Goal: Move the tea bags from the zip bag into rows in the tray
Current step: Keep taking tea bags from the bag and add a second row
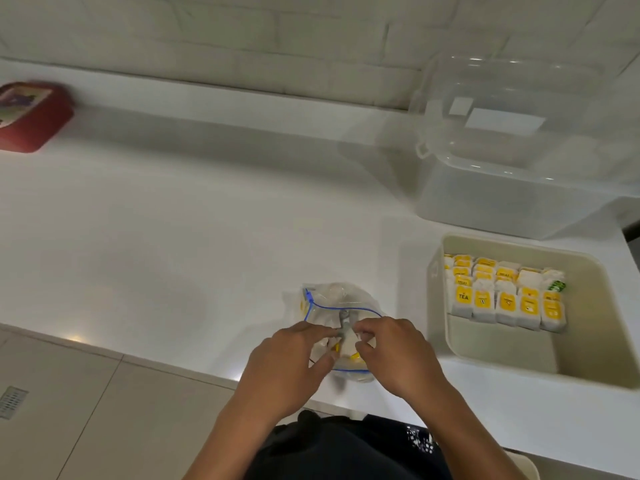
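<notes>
A clear zip bag (323, 301) with a blue seal line lies on the white counter near its front edge. Tea bags (348, 346) with yellow labels show inside its mouth. My left hand (289, 362) and my right hand (391, 351) meet over the bag's opening, fingertips curled in and pinching the tea bags there. To the right stands a cream tray (498, 355). Rows of white and yellow tea bags (505, 296) fill its far half, with one green-labelled bag (557, 285) at the right end.
A large clear plastic box (526, 140) stands behind the tray at the back right. A red tin (31, 116) lies at the far left by the wall. The counter edge (173, 365) runs diagonally in front, with tiled floor below.
</notes>
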Tool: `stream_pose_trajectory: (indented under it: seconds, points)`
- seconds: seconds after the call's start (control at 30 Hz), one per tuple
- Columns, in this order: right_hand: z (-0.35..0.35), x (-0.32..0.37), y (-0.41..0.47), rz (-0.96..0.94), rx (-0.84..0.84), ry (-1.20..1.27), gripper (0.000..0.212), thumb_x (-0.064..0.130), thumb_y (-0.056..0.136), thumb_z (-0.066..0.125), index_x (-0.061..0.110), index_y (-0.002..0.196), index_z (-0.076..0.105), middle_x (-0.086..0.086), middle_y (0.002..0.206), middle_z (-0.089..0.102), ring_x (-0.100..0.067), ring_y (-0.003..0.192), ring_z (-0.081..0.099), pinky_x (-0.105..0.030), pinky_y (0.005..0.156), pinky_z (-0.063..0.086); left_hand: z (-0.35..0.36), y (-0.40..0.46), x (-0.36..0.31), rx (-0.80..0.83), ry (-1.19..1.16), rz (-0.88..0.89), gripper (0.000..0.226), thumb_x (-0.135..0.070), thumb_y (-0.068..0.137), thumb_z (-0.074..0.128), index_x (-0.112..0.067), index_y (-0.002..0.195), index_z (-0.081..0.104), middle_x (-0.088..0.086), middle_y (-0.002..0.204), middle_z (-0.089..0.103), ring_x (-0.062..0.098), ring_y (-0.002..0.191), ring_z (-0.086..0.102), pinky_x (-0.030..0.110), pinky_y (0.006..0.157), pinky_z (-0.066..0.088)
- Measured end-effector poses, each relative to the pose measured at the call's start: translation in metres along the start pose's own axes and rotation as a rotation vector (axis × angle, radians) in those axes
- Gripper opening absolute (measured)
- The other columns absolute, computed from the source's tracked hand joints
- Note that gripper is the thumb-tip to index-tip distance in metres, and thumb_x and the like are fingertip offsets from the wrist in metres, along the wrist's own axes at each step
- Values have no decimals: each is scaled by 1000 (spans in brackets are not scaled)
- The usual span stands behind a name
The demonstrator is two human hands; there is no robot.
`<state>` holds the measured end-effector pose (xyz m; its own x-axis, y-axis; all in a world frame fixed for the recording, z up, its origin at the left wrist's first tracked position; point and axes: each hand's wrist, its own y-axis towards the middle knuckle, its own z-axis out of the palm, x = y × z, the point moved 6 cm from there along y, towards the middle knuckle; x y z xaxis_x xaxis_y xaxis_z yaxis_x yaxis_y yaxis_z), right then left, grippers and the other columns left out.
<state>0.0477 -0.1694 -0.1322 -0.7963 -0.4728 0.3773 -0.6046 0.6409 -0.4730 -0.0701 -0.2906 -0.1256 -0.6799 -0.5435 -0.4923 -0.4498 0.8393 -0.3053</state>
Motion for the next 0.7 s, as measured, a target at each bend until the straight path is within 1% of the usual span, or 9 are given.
stream_pose_trajectory:
  seconds: [0.07, 0.1, 0.2, 0.33, 0.43, 0.53, 0.63, 0.7]
  points:
    - [3, 0, -1, 26, -18, -15, 31, 33, 93, 55, 37, 123, 63, 11, 112, 69, -19, 107, 62, -31, 81, 51, 1, -1, 6, 19, 20, 3, 37, -55, 97, 47, -52, 133, 51, -30, 134, 52, 3, 105, 59, 22, 83, 46]
    - [5, -1, -1, 38, -30, -27, 32, 35, 92, 56, 37, 124, 62, 11, 112, 68, -19, 107, 62, -31, 81, 51, 1, -1, 7, 16, 27, 4, 36, -55, 97, 47, -51, 133, 51, -30, 134, 52, 4, 102, 60, 22, 81, 45]
    - [7, 1, -3, 48, -71, -70, 32, 37, 91, 56, 35, 122, 61, 10, 110, 68, -19, 103, 63, -29, 79, 50, 2, -1, 9, 8, 25, 17, 37, -56, 97, 47, -49, 133, 51, -28, 133, 54, 5, 97, 61, 23, 81, 46]
    - [12, 11, -3, 6, -107, -131, 32, 40, 90, 59, 32, 121, 61, 7, 108, 68, -21, 100, 64, -29, 78, 48, 5, -2, 9, 14, 33, 26, 39, -55, 97, 47, -47, 135, 50, -25, 133, 55, 6, 98, 61, 25, 84, 49]
    - [16, 13, 2, 3, -120, -147, 34, 39, 89, 62, 29, 121, 60, 5, 114, 65, -21, 103, 64, -30, 80, 49, 7, -4, 9, 7, 38, 32, 39, -54, 96, 48, -46, 135, 50, -25, 132, 55, 7, 100, 61, 26, 84, 50]
    - [22, 11, 5, 7, -120, -142, 33, 36, 89, 63, 25, 120, 59, 2, 118, 62, -24, 105, 63, -32, 81, 49, 11, -6, 10, 7, 31, 37, 39, -54, 96, 49, -46, 134, 50, -26, 132, 54, 6, 102, 60, 23, 81, 47]
    - [24, 9, 6, 1, -137, -100, 30, 36, 90, 63, 25, 118, 59, 4, 116, 61, -21, 103, 63, -28, 75, 46, 14, -10, 11, 1, 13, 31, 38, -55, 96, 49, -47, 133, 50, -28, 132, 53, 4, 102, 61, 21, 80, 46]
    - [24, 8, 6, -8, -154, -59, 26, 35, 90, 63, 27, 115, 59, 6, 112, 61, -18, 97, 62, -26, 70, 41, 15, -11, 12, -5, 4, 30, 37, -55, 96, 49, -47, 132, 51, -29, 132, 52, 4, 103, 61, 21, 81, 46]
